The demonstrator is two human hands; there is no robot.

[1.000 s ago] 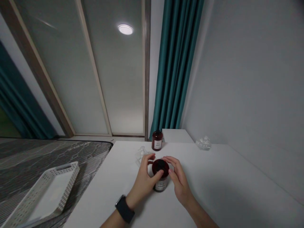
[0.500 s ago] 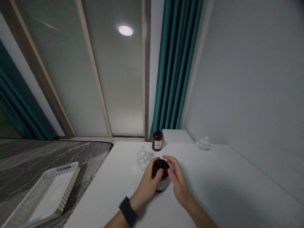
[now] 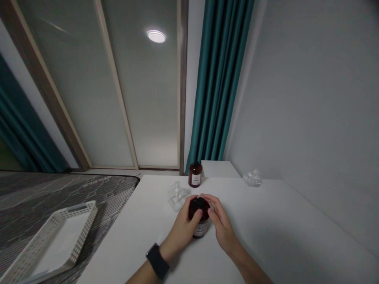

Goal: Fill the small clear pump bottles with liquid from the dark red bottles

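Observation:
A dark brown bottle with a black cap and a pale label stands upright on the white table. My left hand is wrapped round its left side, the thumb on the front of its shoulder. From the right, my right hand curves round the same bottle, thumb at the shoulder and fingertips behind the cap near those of the left. Just beyond my left hand lies a transparent, crumpled-looking piece, perhaps a plastic pump or wrapping. A matching brown bottle stands upright farther back.
Another transparent, crumpled-looking thing sits at the back right, close to the wall. A white block or box adjoins the table's far edge. Left of the table, a white perforated basket rests on a grey patterned surface.
My right hand's fingers have closed in slightly on the bottle, toward the left fingertips. The view has shifted a little; the other things stay in place.

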